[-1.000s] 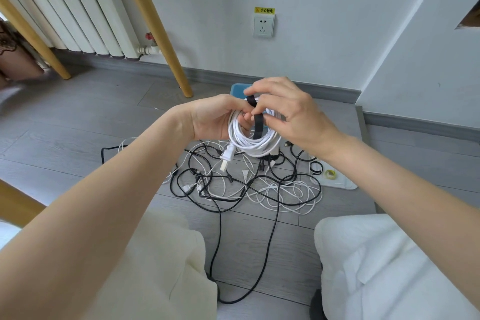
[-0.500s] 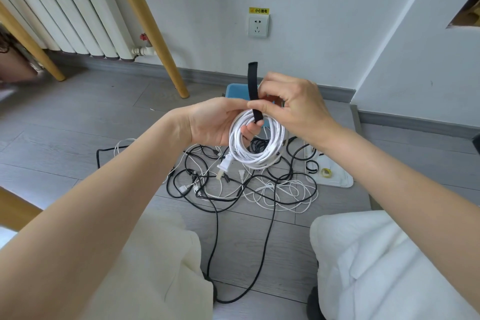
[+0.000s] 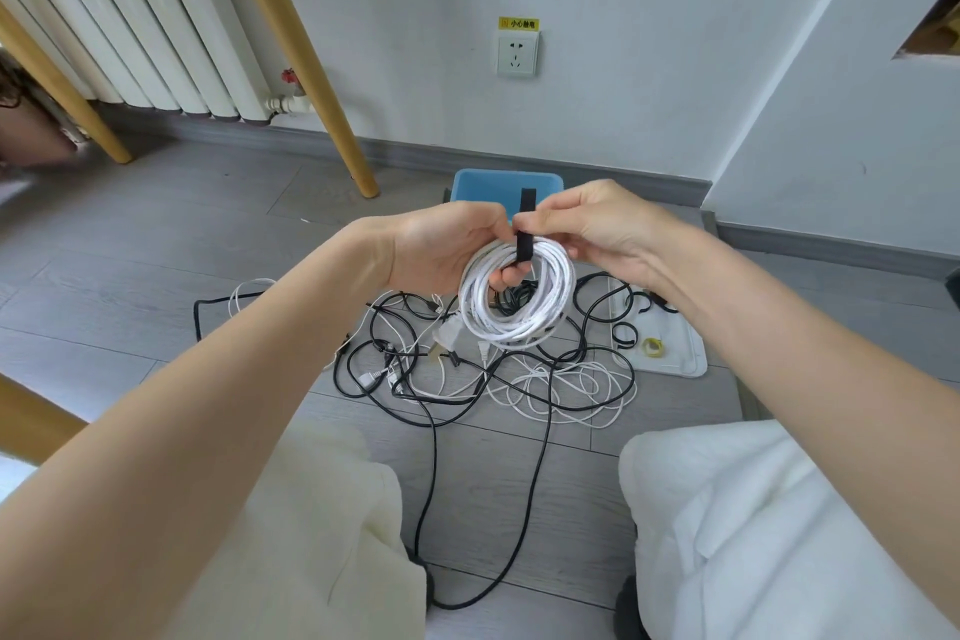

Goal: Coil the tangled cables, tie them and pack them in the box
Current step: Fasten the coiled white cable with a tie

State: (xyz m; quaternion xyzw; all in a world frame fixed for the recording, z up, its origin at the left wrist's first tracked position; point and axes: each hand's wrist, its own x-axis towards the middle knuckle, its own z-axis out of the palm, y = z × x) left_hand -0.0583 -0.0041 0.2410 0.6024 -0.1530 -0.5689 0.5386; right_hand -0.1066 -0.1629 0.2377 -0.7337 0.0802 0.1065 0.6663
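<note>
A coiled white cable [image 3: 519, 307] hangs in the air above the floor, its plug dangling at the lower left. My left hand [image 3: 441, 250] grips the coil at its top left, fingers through the ring. A black strap [image 3: 524, 234] wraps over the top of the coil and its free end sticks upward. My right hand [image 3: 587, 229] pinches that strap just above the coil. Behind my hands stands the blue box [image 3: 506, 182], mostly hidden. A tangle of black and white cables [image 3: 493, 374] lies on the floor below.
A white tray [image 3: 680, 353] with a yellow tape roll [image 3: 653, 347] lies right of the tangle. Wooden legs [image 3: 306, 68] and a radiator [image 3: 130, 10] stand at the back left. A wall socket [image 3: 517, 53] is on the wall. My knees in light trousers fill the foreground.
The strap was folded around the coil, then its end was pulled upward; now less of it sticks up above my right fingers. Both hands and the coil sit slightly lower in view.
</note>
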